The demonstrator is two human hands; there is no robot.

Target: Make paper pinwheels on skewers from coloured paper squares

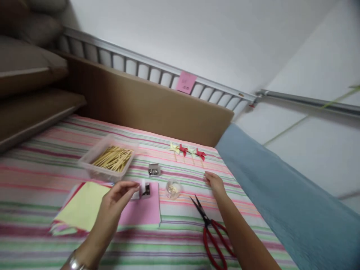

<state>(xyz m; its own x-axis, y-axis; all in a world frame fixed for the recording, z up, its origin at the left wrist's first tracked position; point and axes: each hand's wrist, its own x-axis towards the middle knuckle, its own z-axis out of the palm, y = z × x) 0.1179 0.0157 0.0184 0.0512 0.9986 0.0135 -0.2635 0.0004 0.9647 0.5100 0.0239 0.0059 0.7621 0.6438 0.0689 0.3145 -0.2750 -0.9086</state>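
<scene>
My left hand (119,195) hovers over the pink paper (143,212), thumb and fingers pinched together; anything between them is too small to make out. Beside its fingertips stands a small open box (146,190) with dark contents. My right hand (215,182) reaches forward, its fingers closed at the lower end of the stick of a red paper pinwheel (200,154). That pinwheel lies at the right end of a row with another red pinwheel (183,150), a pale green one (191,151) and a yellow one (174,148).
A clear plastic tub (87,165) holds many wooden sticks. Nearby are a small box of metal pieces (153,171), a round clear container (173,189), red-handled scissors (207,222) and stacked yellow paper (81,208). A cardboard panel (146,101) stands along the back.
</scene>
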